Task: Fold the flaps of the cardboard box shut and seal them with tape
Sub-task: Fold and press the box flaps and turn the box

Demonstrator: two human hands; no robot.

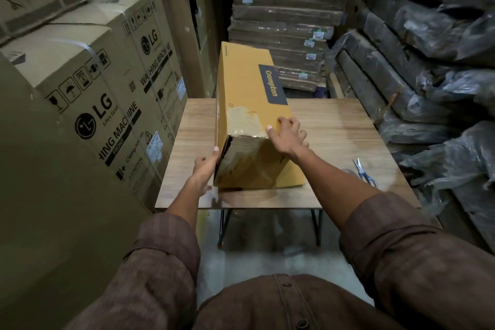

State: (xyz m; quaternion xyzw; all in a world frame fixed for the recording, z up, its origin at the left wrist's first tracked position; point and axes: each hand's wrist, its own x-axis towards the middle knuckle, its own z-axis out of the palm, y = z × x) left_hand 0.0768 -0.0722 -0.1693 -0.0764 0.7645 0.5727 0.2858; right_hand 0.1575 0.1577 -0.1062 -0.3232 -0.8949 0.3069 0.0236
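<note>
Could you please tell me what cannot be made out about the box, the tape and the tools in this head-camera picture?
- Far end of the cardboard box: faces away from the camera, so its flaps are unseen.
- Near end flaps: partly covered by the left hand and right hand; whether they are fully sealed is unclear.
- Tape roll beside the scissors: clear, dim and small, barely distinguishable.
- Box contents: hidden by the walls.

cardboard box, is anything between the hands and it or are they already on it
Nothing visible stands between. The left hand presses against the near left edge of the cardboard box, and the right hand rests on its top near edge. The scissors and the tape roll lie on the table to the right, clear of both hands.
</note>
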